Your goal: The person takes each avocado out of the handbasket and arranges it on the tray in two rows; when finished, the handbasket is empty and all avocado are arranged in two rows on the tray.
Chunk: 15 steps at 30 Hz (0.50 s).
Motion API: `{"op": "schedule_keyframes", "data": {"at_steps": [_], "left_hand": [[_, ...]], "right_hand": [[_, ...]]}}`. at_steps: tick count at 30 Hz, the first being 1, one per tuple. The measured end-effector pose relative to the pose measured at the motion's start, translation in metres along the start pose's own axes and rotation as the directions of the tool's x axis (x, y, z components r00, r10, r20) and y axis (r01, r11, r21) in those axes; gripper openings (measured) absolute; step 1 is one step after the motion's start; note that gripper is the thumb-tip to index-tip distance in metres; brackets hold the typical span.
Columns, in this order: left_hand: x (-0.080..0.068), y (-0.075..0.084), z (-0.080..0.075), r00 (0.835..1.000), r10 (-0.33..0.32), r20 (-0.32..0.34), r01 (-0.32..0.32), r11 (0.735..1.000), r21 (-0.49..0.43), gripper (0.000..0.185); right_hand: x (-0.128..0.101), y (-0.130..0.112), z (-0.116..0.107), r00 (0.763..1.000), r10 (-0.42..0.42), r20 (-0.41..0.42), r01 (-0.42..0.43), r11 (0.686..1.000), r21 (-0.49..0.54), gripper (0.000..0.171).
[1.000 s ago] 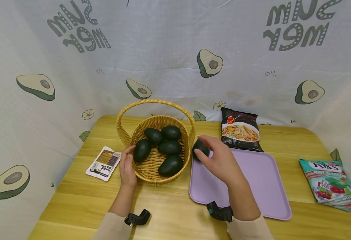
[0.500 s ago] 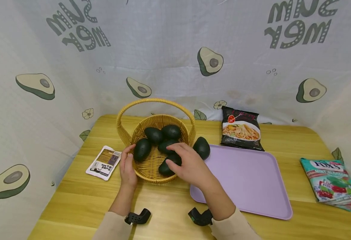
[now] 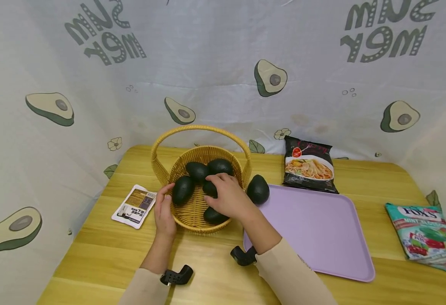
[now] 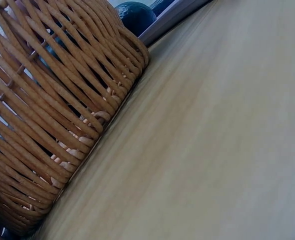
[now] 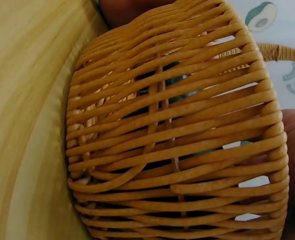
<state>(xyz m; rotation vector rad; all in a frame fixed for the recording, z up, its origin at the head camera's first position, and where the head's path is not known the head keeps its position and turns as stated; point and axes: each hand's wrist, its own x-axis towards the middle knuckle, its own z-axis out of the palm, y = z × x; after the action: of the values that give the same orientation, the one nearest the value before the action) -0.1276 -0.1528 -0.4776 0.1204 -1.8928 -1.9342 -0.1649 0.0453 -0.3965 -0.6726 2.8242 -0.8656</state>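
Note:
A woven basket (image 3: 192, 226) with a hoop handle stands on the wooden table and holds several dark avocados (image 3: 182, 189). My left hand (image 3: 164, 212) holds the basket's left wall, thumb at the rim. My right hand (image 3: 226, 197) reaches into the basket, its fingers curled over the middle avocado (image 3: 209, 188). One more avocado (image 3: 258, 189) sits at the near-left corner of the purple tray (image 3: 318, 233), right beside the basket. The left wrist view shows the basket's weave (image 4: 62, 100) and that outer avocado (image 4: 135, 15). The right wrist view is filled by the basket wall (image 5: 177, 150).
A black noodle packet (image 3: 309, 164) lies behind the tray, a green candy bag (image 3: 425, 235) at the far right, a small white packet (image 3: 134, 206) left of the basket. Printed cloth walls close in the table (image 3: 112, 254) on three sides.
My right hand let go of the avocado at the tray's corner, moved left into the basket and closed over the middle avocado. The left hand stayed on the basket.

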Motion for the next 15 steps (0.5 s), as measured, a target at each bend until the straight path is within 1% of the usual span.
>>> {"op": "schedule_keyframes", "data": {"at_steps": [6, 8, 11, 15], "left_hand": [[0.000, 0.000, 0.000, 1.000, 0.001, 0.001, -0.001, 1.000, 0.002, 0.042], [-0.001, 0.000, 0.000, 1.000, 0.001, 0.002, -0.001, 1.000, 0.002, 0.042], [-0.001, 0.000, 0.000, 1.000, 0.008, 0.008, -0.008, 1.000, 0.002, 0.042], [-0.001, 0.000, 0.000, 1.000, 0.020, 0.011, -0.020, 1.000, 0.011, 0.041]], "right_hand": [[0.010, 0.002, 0.003, 0.996, 0.045, 0.080, -0.045, 0.999, -0.002, 0.063], [0.011, 0.002, 0.005, 0.994, 0.048, 0.097, -0.048, 0.999, 0.001, 0.065], [0.013, 0.002, 0.007, 0.993, 0.039, 0.113, -0.041, 0.999, 0.018, 0.069], [0.015, 0.001, 0.009, 0.994, 0.028, 0.110, -0.033, 0.999, 0.042, 0.067]]}}
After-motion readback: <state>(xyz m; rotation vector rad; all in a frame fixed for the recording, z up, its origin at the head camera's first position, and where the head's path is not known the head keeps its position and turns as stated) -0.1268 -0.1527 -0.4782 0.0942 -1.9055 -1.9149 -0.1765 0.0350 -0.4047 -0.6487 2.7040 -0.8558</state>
